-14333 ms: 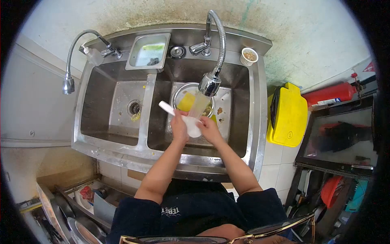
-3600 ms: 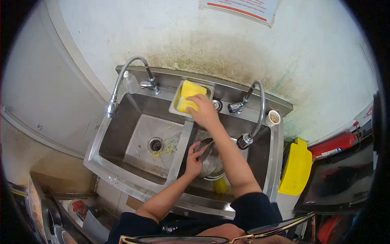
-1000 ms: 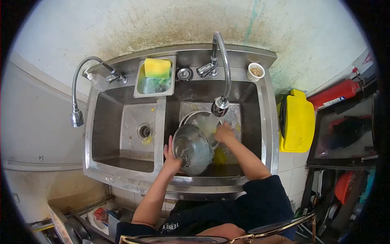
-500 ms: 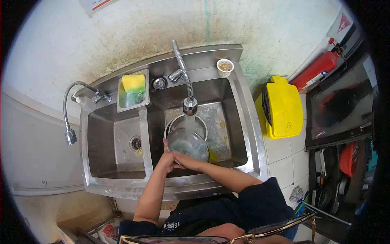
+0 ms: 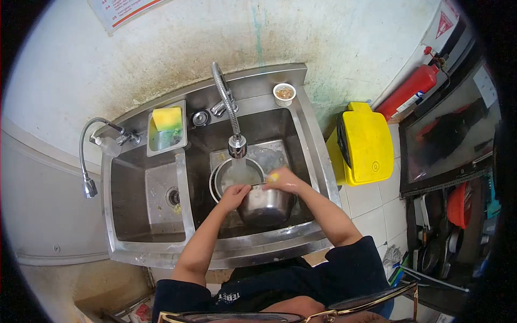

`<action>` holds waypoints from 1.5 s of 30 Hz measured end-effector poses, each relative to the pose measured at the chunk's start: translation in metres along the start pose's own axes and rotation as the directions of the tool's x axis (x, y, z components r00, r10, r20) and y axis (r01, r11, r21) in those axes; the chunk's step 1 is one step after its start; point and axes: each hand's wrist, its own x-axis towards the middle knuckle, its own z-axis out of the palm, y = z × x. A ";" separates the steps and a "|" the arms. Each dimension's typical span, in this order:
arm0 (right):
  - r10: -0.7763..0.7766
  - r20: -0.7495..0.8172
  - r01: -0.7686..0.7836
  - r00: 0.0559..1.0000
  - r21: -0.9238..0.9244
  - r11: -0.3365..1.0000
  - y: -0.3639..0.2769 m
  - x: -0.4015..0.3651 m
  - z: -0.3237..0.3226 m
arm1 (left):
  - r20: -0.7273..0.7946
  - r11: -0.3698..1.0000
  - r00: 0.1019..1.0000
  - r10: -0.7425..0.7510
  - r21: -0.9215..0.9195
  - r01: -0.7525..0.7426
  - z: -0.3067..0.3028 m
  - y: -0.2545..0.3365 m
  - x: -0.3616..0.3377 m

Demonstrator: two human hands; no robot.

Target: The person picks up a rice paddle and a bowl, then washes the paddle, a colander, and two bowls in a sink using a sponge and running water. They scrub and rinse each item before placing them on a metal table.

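Observation:
A steel pot (image 5: 265, 209) is tipped on its side in the right sink basin, its outer wall towards me. My left hand (image 5: 233, 197) is closed on its rim at the left. On the opposite side my right hand (image 5: 285, 181) grips the rim, with a small yellow piece (image 5: 274, 177) at its fingers that I cannot make out clearly. Behind the pot, a round metal vessel (image 5: 214, 185) stands under the faucet head (image 5: 237, 146). Running water falls into it. The tipped pot hides part of this vessel.
A metal tray (image 5: 183, 141) with a yellow sponge (image 5: 167, 117) sits on the sink ledge, near a white cup (image 5: 284, 94). The left basin (image 5: 148, 202) has a second faucet (image 5: 89, 187). A yellow bin (image 5: 371, 145) and a red fire extinguisher (image 5: 412, 89) stand to the right.
The pot has moved towards me and turned, so its outside now faces me. My hands have gone from close together to opposite sides of the rim. The view has shifted slightly.

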 end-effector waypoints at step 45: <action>-0.223 -0.585 0.091 0.780 -0.246 0.965 0.010 -0.039 0.092 | -0.069 -0.047 0.702 -0.708 -0.988 -0.144 0.041 -0.020 -0.038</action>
